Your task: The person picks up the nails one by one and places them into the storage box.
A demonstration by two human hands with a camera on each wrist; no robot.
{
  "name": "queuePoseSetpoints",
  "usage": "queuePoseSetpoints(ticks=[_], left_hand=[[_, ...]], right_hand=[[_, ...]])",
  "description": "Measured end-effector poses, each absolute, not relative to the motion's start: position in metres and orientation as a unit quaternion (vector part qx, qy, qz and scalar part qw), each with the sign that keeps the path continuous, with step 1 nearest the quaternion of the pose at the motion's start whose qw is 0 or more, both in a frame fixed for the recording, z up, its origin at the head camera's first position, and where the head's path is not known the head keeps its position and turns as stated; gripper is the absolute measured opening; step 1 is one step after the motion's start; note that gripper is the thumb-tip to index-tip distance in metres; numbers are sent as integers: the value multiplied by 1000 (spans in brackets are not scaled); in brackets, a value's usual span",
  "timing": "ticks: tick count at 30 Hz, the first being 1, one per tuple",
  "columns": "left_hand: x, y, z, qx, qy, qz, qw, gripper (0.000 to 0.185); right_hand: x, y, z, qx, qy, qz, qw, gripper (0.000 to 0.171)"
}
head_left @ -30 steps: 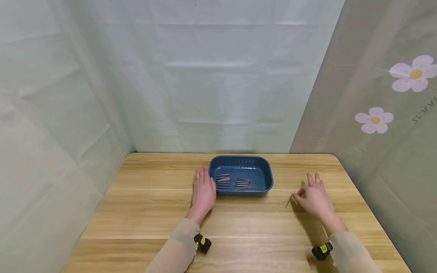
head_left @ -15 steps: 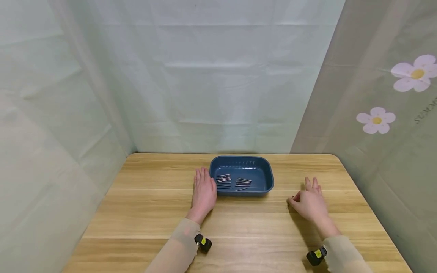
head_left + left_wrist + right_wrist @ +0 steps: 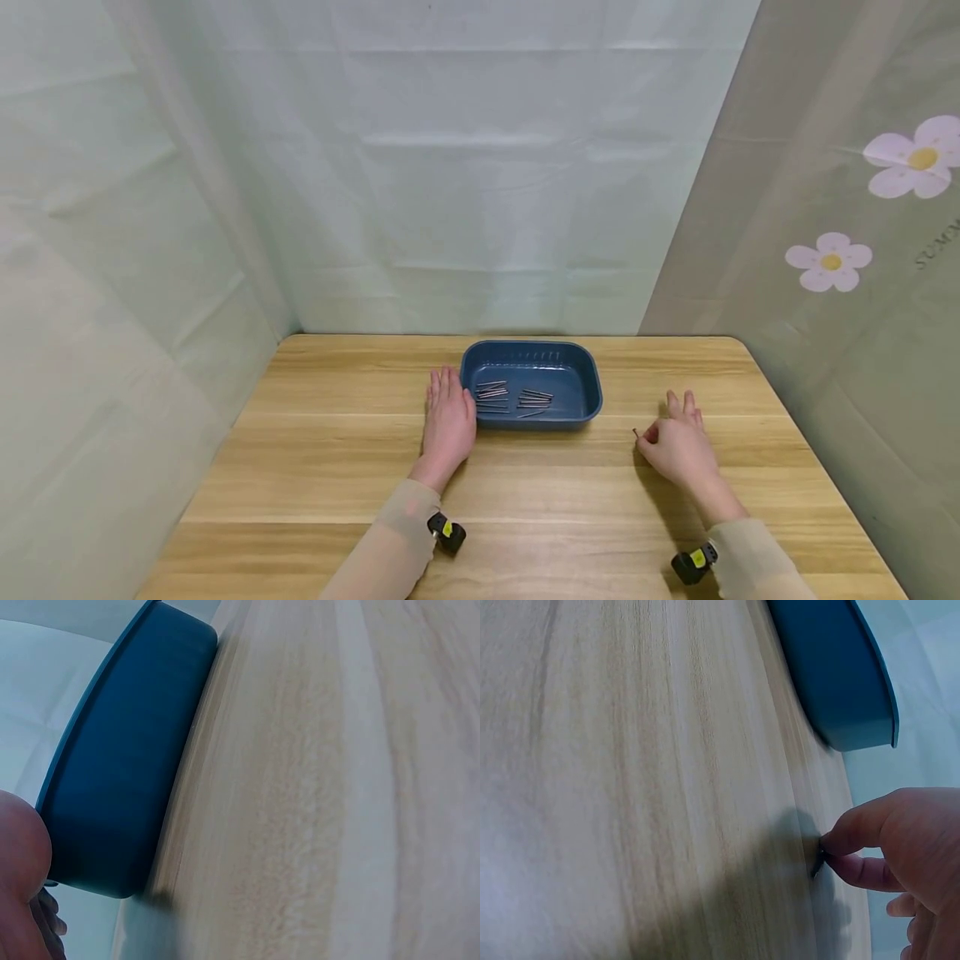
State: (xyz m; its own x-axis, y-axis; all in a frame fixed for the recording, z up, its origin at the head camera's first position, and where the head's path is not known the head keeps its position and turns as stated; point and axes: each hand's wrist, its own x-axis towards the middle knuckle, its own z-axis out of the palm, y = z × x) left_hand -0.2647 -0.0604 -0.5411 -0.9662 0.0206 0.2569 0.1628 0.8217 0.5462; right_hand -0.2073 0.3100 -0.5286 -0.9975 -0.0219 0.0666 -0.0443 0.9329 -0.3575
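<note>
Right hand (image 3: pixel 678 446), nearest, right of the tray (image 3: pixel 530 358) and well apart from it: thumb and forefinger pinched on one thin metal pin (image 3: pixel 636 433); remaining fingers loosely extended. Pin lifted clear of the worktop (image 3: pixel 315 467), one end protruding past the fingertips toward the tray. In the right wrist view, only a dark stub of the pin (image 3: pixel 819 861) visible between the fingertips.

Recommended for the carry: keep the pinch close to mid-length to prevent pivoting or slipping; hold level; move low above the worktop toward the tray; release only once over the tray floor, aligned with the pins already there, to avoid bounce-out.

Left hand (image 3: pixel 447 417), left of the tray: flat on the worktop, fingers straight and together, side of the hand against the tray's left wall. Useful as a brace; maintain light contact.

Count:
- Hands: two.
- Tray: one, dark blue, rectangular, rounded corners.
- Pin in hand: one.
- Pins in tray (image 3: pixel 513 398): roughly a dozen, in two loose groups; exact number not resolvable.
- Loose pins on the worktop: none visible.
</note>
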Motion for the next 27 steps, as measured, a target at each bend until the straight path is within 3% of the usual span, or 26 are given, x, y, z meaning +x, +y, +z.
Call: queuePoseSetpoints(ticks=[27], left_hand=[[-265, -61, -538, -50, -948, -289, 120, 55]], right_hand=[[-212, 308, -530, 43, -982, 176, 46, 28]])
